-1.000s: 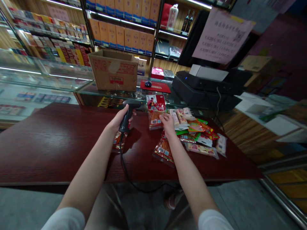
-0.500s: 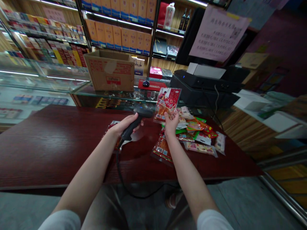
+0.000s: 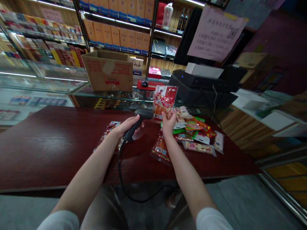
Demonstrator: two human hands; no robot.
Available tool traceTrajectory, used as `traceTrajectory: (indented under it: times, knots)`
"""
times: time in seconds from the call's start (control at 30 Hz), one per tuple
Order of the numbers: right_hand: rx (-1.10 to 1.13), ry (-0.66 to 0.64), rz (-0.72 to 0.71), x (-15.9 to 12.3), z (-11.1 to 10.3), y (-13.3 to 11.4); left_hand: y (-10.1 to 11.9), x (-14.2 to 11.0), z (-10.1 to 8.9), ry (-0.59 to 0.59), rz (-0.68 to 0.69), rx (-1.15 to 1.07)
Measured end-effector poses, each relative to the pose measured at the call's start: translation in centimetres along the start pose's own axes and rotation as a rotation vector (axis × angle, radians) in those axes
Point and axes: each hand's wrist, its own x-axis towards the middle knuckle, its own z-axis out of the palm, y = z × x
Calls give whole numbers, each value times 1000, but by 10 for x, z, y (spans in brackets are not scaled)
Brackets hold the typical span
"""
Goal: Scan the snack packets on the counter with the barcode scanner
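My left hand (image 3: 128, 126) is wrapped round the handle of a black corded barcode scanner (image 3: 132, 130), its head turned right toward a red snack packet (image 3: 165, 97). That packet stands roughly upright, pinched near its lower edge by my right hand (image 3: 169, 121). Under my right wrist another snack packet (image 3: 161, 149) lies on the tabletop. To its right spreads a pile of mixed snack packets (image 3: 193, 126), with a wrapped bar (image 3: 199, 148) at the front. Partly hidden behind my left forearm, a further red packet (image 3: 107, 129) rests on the wood.
The dark red wooden table (image 3: 55, 147) meets a glass display counter (image 3: 79, 91). An open cardboard box (image 3: 110, 72) stands on the glass. Behind the pile are a black printer-like machine (image 3: 203, 84) and a screen with a paper notice (image 3: 213, 35). The scanner's cable (image 3: 120, 172) hangs below the table edge.
The scanner's head has tilted slightly, and its blue light no longer shows. Both hands keep their holds. The whole view has shifted a little.
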Motion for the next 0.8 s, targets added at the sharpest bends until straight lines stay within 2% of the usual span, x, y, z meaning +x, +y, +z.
traceTrajectory:
  times: [0.1,0.2,0.3,0.37,0.43,0.5,0.57,0.7,0.8]
  knots:
    - [-105,52,-120,13,-16,-19,10,-8,-15,128,-90,40]
    - [-254,148,-192,38,-48,-33,16,-18,-38,247,-236,5]
    - [-414,209,-140,69,-89,-36,14,-22,-60,399,-300,-29]
    - [-557,180,-51,87,-116,-32,7,-19,-70,492,-324,-68]
    - [-685,119,48,101,-138,-27,0,-12,-74,529,-360,-142]
    - [-801,64,119,108,-151,-23,-8,-1,-72,517,-359,-239]
    - [-914,36,138,109,-154,-22,-15,13,-65,483,-294,-339]
    - [-1071,54,101,105,-141,-29,-23,46,-38,432,-106,-474]
    - [-1104,-29,100,102,-131,-40,-17,58,-19,450,-35,-483]
